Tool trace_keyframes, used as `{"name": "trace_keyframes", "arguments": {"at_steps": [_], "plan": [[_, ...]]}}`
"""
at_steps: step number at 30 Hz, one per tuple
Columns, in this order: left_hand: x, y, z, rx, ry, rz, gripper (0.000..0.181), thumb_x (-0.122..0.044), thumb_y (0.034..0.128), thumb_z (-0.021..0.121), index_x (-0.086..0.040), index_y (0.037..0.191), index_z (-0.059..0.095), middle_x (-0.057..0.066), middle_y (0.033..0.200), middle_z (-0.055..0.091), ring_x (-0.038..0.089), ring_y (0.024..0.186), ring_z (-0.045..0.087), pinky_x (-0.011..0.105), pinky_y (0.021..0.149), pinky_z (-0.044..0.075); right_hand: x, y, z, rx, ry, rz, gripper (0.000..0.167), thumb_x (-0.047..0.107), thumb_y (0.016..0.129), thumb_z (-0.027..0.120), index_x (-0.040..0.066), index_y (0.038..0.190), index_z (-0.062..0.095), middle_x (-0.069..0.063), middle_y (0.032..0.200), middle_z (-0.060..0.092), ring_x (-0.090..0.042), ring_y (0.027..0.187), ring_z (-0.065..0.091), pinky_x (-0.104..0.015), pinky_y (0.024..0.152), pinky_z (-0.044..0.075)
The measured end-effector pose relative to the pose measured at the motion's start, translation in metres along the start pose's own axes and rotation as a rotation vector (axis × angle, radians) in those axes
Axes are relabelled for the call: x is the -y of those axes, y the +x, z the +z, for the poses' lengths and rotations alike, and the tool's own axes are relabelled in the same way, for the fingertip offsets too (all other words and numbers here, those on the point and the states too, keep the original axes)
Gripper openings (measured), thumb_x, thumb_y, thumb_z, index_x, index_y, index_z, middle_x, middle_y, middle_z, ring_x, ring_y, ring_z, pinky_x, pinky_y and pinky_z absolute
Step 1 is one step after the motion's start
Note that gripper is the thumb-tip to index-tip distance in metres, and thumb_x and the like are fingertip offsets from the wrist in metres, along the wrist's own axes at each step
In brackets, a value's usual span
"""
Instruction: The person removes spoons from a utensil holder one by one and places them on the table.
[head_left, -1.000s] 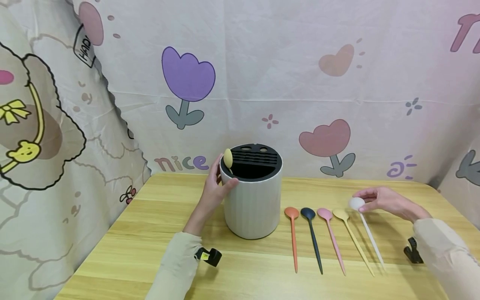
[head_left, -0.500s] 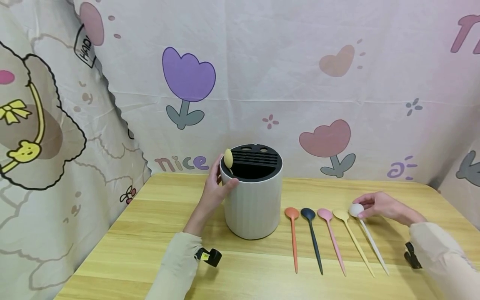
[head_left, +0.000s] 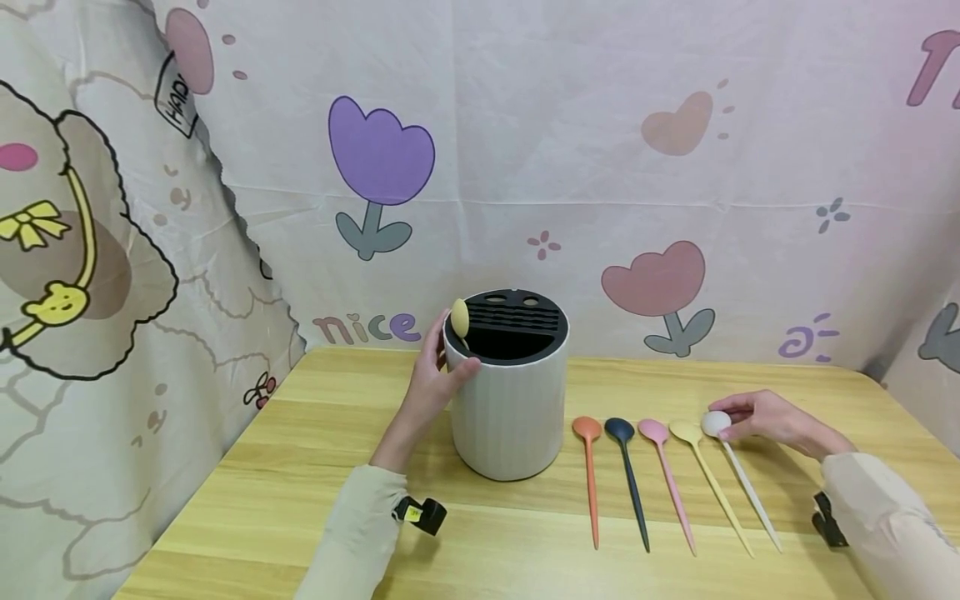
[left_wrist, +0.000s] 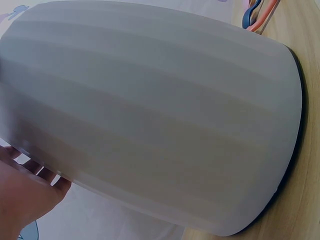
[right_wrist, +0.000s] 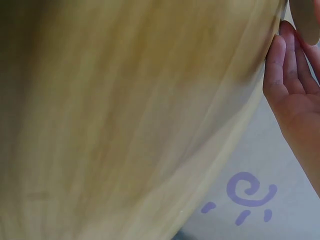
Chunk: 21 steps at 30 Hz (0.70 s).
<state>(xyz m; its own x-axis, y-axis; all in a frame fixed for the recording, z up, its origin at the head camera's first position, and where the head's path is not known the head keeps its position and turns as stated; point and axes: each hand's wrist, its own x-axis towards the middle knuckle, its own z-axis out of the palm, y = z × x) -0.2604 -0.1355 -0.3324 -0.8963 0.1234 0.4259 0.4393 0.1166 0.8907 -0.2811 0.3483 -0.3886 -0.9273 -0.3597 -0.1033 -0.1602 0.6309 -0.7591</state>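
Note:
A ribbed, off-white utensil holder (head_left: pixel 508 417) with a black slotted top stands upright on the table. My left hand (head_left: pixel 431 385) grips its left side near the rim, thumb in front; in the left wrist view the holder's wall hides part of the fingers. One pale yellow spoon (head_left: pixel 460 318) leans in the holder's front compartment, bowl up. Far to the right, my right hand (head_left: pixel 776 422) pinches a white spoon (head_left: pixel 750 492) at its bowl, the handle lying toward the near side. The right wrist view catches this hand (right_wrist: pixel 298 107) at its edge.
Left of the white spoon lie a pale yellow spoon (head_left: pixel 712 483), a pink spoon (head_left: pixel 675 492), a dark blue spoon (head_left: pixel 633 492) and an orange spoon (head_left: pixel 591 492), roughly in a row on the wooden table (head_left: pixel 300 467). A printed cloth (head_left: pixel 510 150) hangs behind.
My right hand has lowered the white spoon's bowl toward the table, and its handle tip has shifted slightly right and nearer. My left hand keeps its grip on the holder.

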Motion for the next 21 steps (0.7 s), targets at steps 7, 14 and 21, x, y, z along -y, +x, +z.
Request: {"name": "trace_keyframes", "arguments": {"at_steps": [7, 14, 21], "plan": [[-0.001, -0.0006, 0.0002, -0.005, 0.008, 0.001, 0.126, -0.082, 0.0645, 0.064, -0.007, 0.154, 0.017, 0.013, 0.157, 0.022, 0.033, 0.141, 0.024, 0.056, 0.112, 0.018, -0.0001, -0.0002, 0.0007, -0.001, 0.016, 0.013, 0.059, 0.007, 0.077, 0.078, -0.02, 0.122, 0.051, -0.024, 0.109, 0.064, -0.011, 0.09, 0.059, -0.021, 0.077, 0.05], [0.0002, -0.0001, 0.0005, -0.005, 0.004, 0.002, 0.126, -0.082, 0.0641, 0.064, -0.008, 0.154, 0.017, 0.013, 0.157, 0.022, 0.033, 0.14, 0.024, 0.056, 0.113, 0.018, -0.0015, -0.0012, -0.0005, 0.016, -0.036, 0.003, 0.057, 0.01, 0.079, 0.077, -0.017, 0.123, 0.053, -0.025, 0.115, 0.062, -0.017, 0.098, 0.058, -0.018, 0.079, 0.047], [-0.0007, -0.0003, 0.0004, -0.005, 0.004, -0.004, 0.126, -0.082, 0.0639, 0.064, -0.008, 0.154, 0.017, 0.013, 0.157, 0.021, 0.034, 0.141, 0.023, 0.056, 0.112, 0.018, -0.0016, -0.0028, -0.0005, 0.024, -0.046, -0.006, 0.054, 0.014, 0.086, 0.073, -0.016, 0.125, 0.052, -0.023, 0.117, 0.061, -0.011, 0.098, 0.057, -0.019, 0.079, 0.048]]}}
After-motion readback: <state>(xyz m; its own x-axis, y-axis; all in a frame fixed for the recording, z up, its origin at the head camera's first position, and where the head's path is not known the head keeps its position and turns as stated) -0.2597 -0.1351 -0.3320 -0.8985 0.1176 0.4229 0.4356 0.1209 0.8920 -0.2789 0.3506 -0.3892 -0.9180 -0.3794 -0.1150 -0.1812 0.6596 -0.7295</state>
